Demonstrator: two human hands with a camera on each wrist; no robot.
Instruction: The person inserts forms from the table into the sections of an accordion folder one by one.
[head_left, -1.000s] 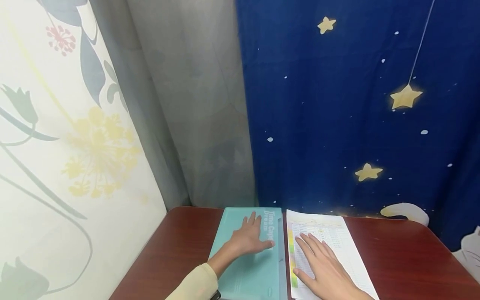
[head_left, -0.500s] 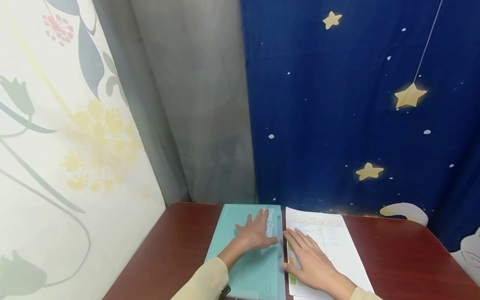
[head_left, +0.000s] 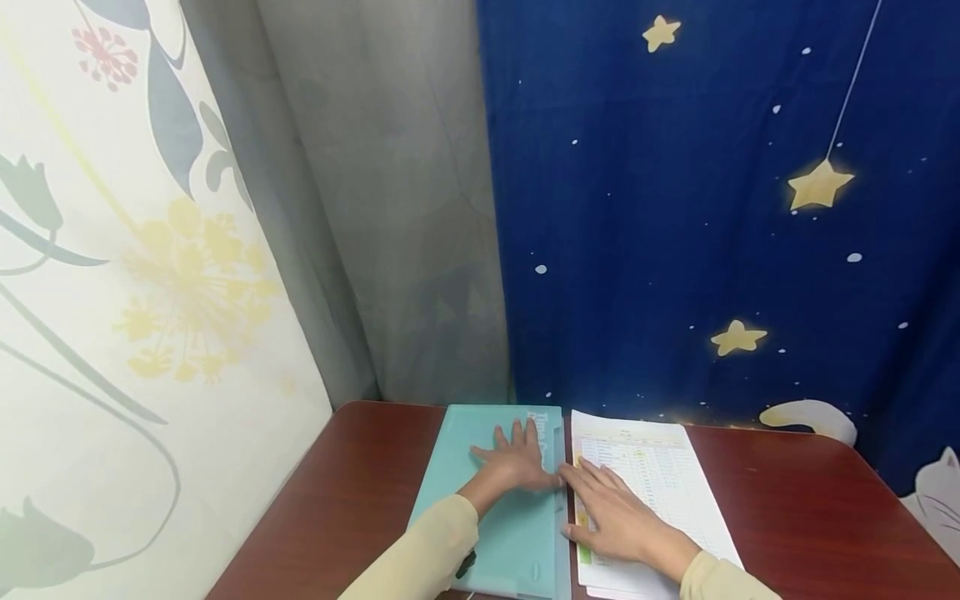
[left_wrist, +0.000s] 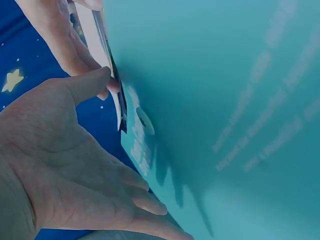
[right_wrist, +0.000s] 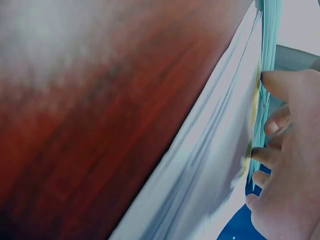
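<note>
Teal folder sits flat on the reddish-brown table, smooth and plastic-looking, just left of the paper stack. We can't read its whole title: our left hand, fingers spread, blocks some, and a cream sleeve hides a lower edge. Our right hand, fingers close together, thumb apart, covers tiny, unreadable print. Starry blue curtain hangs behind.

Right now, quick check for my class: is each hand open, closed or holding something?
Left hand: open, fingers spread over the teal folder.
Right hand: open, over the printed sheets, gripping nothing.
</note>
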